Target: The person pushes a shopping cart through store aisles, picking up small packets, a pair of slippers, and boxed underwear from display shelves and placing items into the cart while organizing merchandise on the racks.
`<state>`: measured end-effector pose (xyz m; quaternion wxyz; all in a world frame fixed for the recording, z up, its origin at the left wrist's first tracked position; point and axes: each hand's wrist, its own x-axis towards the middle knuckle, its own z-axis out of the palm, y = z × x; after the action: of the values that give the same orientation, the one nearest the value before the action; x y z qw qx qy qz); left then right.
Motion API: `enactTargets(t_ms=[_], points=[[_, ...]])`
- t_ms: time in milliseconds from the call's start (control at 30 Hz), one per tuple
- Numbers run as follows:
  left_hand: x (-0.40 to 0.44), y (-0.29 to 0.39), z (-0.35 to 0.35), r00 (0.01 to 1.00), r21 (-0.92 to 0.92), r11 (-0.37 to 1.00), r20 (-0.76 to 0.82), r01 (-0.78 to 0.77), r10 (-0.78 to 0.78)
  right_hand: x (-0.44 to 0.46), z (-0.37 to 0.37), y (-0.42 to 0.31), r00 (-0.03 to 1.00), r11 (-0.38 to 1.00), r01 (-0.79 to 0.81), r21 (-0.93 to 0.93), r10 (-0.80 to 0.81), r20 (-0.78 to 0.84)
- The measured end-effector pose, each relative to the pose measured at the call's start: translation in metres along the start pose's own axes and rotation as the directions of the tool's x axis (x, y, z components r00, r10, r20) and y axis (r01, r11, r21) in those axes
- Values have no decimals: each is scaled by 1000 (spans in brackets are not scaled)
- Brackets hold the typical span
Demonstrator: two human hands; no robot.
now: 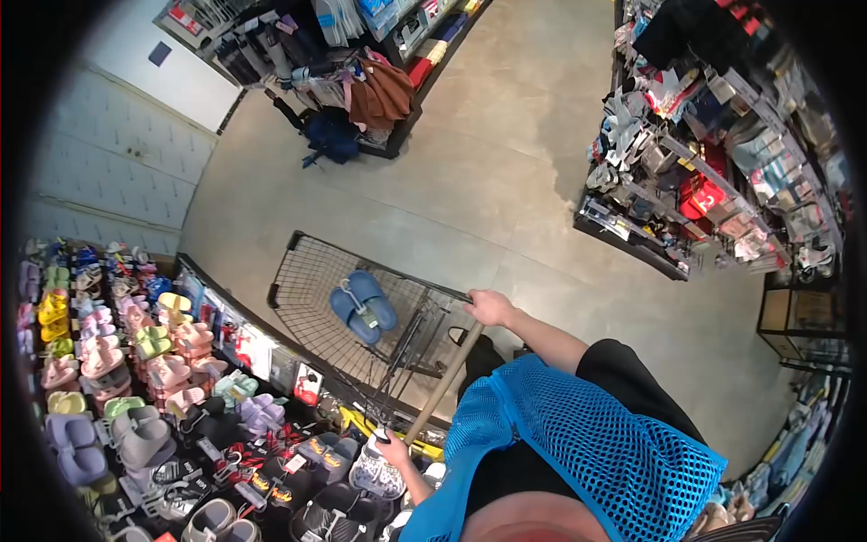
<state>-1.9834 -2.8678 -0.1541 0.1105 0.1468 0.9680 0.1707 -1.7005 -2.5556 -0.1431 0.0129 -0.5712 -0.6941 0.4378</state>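
Observation:
A shopping cart (312, 312) of dark wire mesh stands in front of me, with a long tan handle bar (449, 375). My right hand (490, 307) is closed around the bar's upper end, by the cart's corner. At the lower end, beside the shoe display, my left hand (395, 449) is closed on the dark end of the handle; its fingers are partly hidden. A pair of blue slippers (364, 305), joined by a light tie or tag, lies inside the cart basket.
Slippers and sandals (149, 370) fill a display along the left, close to the cart. A hanging-goods rack (361, 99) stands at the top, shelves (695, 172) of packaged goods at the right. Tiled floor (433, 208) lies between them.

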Motion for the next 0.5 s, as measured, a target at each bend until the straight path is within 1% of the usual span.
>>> enactTargets(t_ms=[33,67,100,133,167,200,267,300,333,367,400,433,467,500], points=[[-3,7,-1,998,-59,997,16,57,-57,-9,-5,4,1000,1000,14,17,-14,-1],[-8,10,-1,993,-119,986,39,117,-113,-18,-13,8,1000,999,-21,30,20,11],[-5,0,8,993,-141,984,62,106,-99,-26,-18,14,998,998,-57,41,56,25],[-3,-10,17,992,-164,982,88,100,-86,-34,-18,24,999,998,-48,48,47,28],[-19,11,7,996,-97,994,75,57,-50,-40,-18,34,999,998,-48,47,47,19],[-19,14,11,997,-108,993,67,54,-47,-41,-21,42,999,998,-47,41,47,5],[-27,11,16,998,-69,998,69,1,4,-57,-26,54,998,996,-59,64,59,6],[-27,12,18,995,-52,999,102,9,-4,-65,-30,60,997,993,-61,101,65,-37],[-31,16,19,995,-91,996,99,-12,21,-73,-33,66,994,988,-62,139,73,-76],[-33,22,19,992,-79,997,119,-23,33,-78,-36,71,994,990,-60,131,71,-78],[-35,28,19,989,-69,997,142,-31,41,-84,-38,76,989,984,-93,153,109,-99],[-31,24,26,983,-132,991,183,-4,28,-89,-38,81,982,976,-127,177,149,-114],[-27,21,32,980,-122,992,190,-36,59,-93,-35,89,983,977,-131,170,151,-108],[-22,20,42,973,-157,984,202,-80,111,-94,-33,100,968,970,-129,204,168,-185]])
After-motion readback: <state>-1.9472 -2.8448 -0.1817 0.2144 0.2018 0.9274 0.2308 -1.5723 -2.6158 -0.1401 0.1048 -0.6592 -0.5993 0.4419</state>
